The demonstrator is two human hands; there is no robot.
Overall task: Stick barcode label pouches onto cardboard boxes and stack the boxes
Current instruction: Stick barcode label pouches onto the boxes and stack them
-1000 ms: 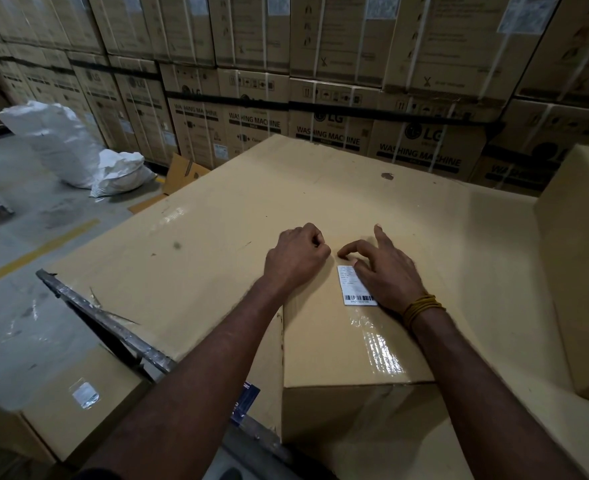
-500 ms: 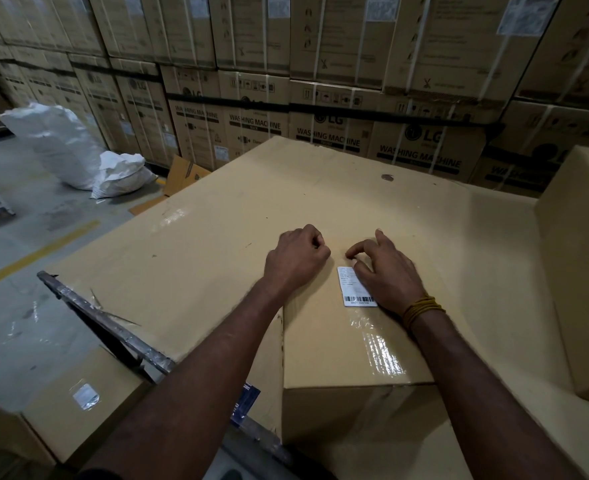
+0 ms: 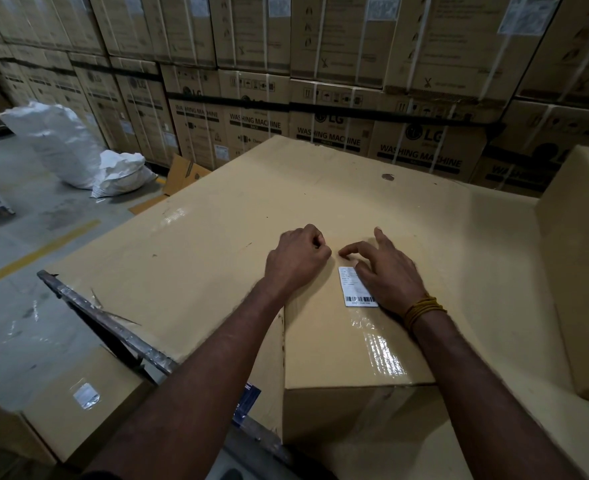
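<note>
From the head view, our left hand (image 3: 296, 261) rests as a closed fist on the cardboard box (image 3: 324, 344), holding nothing; our right hand (image 3: 388, 275) lies with fingers (image 3: 350, 250) spread, pressing the barcode label pouch (image 3: 353, 289), which sits under its palm, just right of the fist.
</note>
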